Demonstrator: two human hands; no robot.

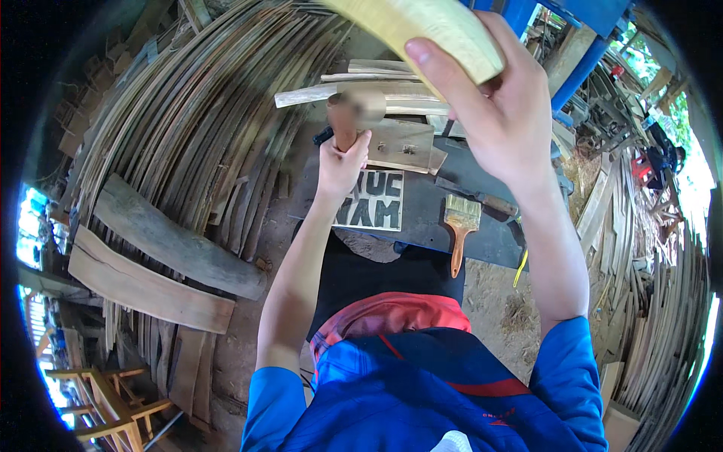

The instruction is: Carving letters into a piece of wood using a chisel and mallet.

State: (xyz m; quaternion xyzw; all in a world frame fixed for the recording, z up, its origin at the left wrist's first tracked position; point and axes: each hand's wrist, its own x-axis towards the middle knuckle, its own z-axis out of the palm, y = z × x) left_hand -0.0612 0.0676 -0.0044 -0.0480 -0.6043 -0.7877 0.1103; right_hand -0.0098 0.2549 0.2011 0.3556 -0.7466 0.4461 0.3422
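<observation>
My right hand (512, 113) is raised close to the camera. Its fingers and thumb grip the end of a curved, pale yellow piece of wood (444, 34), which runs out past the top edge. Lower and to the left, my left hand (343, 166) is closed around a tool with a brown wooden handle (343, 124). The far part of that tool is blurred, so I cannot tell its kind. A short black part (323, 136) sticks out beside that hand. Beyond it lies a wooden board with cut slots (399, 143).
On the dark worktop (429, 218) lie a lettered board (380, 202), a wide paintbrush (460, 222) and a wooden-handled tool (497, 203). Long planks (188, 128) are stacked at left, more timber (655, 301) at right. A blue metal frame (580, 75) stands at the upper right.
</observation>
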